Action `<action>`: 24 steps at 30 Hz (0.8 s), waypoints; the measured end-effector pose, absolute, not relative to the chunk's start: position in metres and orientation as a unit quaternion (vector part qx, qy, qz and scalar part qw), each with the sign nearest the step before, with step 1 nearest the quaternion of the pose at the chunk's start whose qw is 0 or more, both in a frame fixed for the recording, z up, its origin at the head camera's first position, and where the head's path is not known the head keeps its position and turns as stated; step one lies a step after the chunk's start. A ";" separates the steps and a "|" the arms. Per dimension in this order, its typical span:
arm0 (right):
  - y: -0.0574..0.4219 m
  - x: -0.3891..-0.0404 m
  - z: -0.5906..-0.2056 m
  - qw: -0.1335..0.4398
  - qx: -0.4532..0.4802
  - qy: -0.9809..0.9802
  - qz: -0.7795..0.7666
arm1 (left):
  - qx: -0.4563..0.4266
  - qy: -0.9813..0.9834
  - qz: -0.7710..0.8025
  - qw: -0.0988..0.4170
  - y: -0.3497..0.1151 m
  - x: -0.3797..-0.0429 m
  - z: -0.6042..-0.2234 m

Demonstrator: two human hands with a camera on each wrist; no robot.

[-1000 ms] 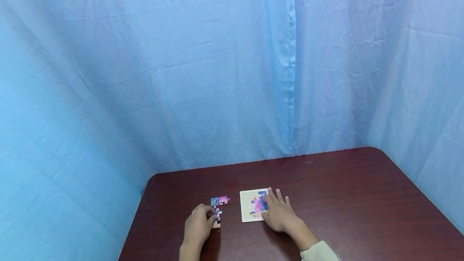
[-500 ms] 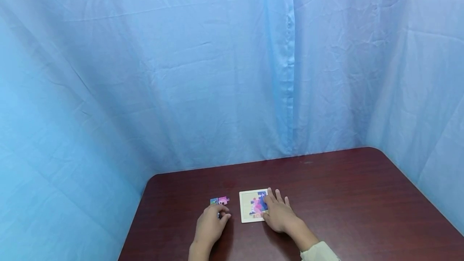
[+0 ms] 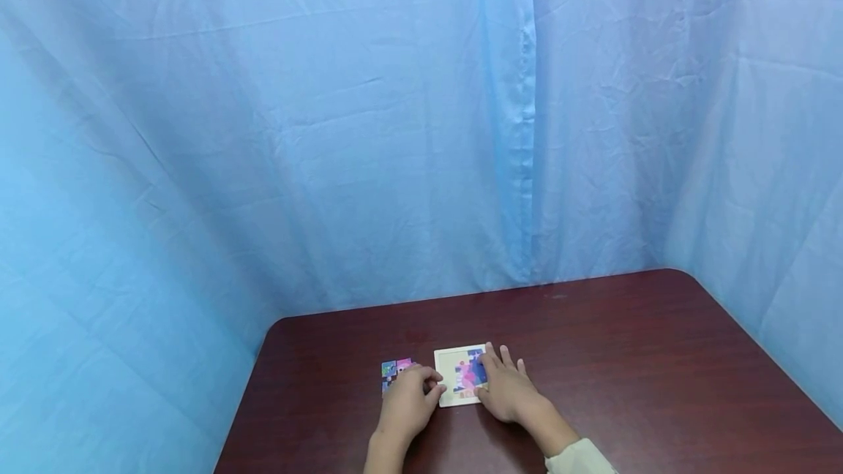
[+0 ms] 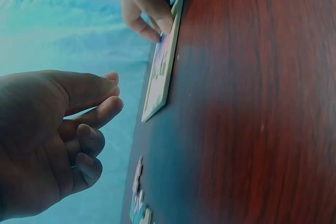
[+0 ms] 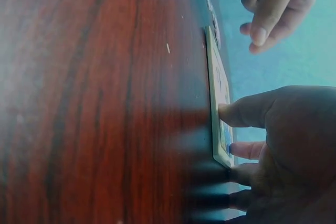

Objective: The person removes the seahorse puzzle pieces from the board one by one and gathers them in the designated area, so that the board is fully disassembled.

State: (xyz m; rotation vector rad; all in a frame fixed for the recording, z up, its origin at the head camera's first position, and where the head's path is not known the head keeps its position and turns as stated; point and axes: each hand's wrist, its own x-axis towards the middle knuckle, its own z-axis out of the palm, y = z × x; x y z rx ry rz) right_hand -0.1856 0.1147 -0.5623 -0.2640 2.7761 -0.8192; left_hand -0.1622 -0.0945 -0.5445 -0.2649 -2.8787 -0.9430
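A small square puzzle tray (image 3: 449,398) with a pale rim lies on the table, its right part filled with pink and blue jigsaw pieces (image 3: 470,374). My right hand (image 3: 510,390) rests on its right side with fingers spread; in the right wrist view the thumb (image 5: 247,111) touches the near rim and a fingertip presses the pieces. My left hand (image 3: 410,399) hovers by the tray's left edge, thumb and forefinger tips close together. No piece shows between them in the left wrist view. Several loose jigsaw pieces (image 3: 388,369) lie left of the tray, partly hidden by this hand.
The dark red-brown table (image 3: 593,357) has rounded far corners. Blue curtains (image 3: 395,130) hang behind it and at both sides. Tiny light specks (image 5: 168,48) lie on the wood near the tray.
My left hand has moved right, from over the loose pieces to the tray's left edge. My right hand and the tray have stayed in nearly the same place.
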 end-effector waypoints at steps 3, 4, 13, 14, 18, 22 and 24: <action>0.115 -0.186 -0.563 0.116 -0.091 0.949 -0.280 | -0.100 -0.944 -0.311 0.052 -0.090 -0.164 -0.546; 0.115 -0.186 -0.563 0.114 -0.093 0.949 -0.280 | -0.103 -0.944 -0.309 0.052 -0.088 -0.165 -0.546; 0.114 -0.186 -0.559 0.103 -0.098 0.950 -0.279 | -0.105 -0.954 -0.274 0.059 -0.073 -0.174 -0.552; 0.115 -0.186 -0.558 0.101 -0.099 0.950 -0.277 | -0.103 -0.955 -0.272 0.060 -0.072 -0.174 -0.551; 0.115 -0.187 -0.557 0.097 -0.100 0.952 -0.273 | -0.096 -0.958 -0.261 0.062 -0.067 -0.177 -0.552; 0.115 -0.189 -0.556 0.100 -0.100 0.951 -0.275 | -0.095 -0.961 -0.251 0.060 -0.062 -0.181 -0.556; 0.116 -0.190 -0.556 0.103 -0.100 0.951 -0.275 | -0.095 -0.963 -0.247 0.059 -0.060 -0.182 -0.559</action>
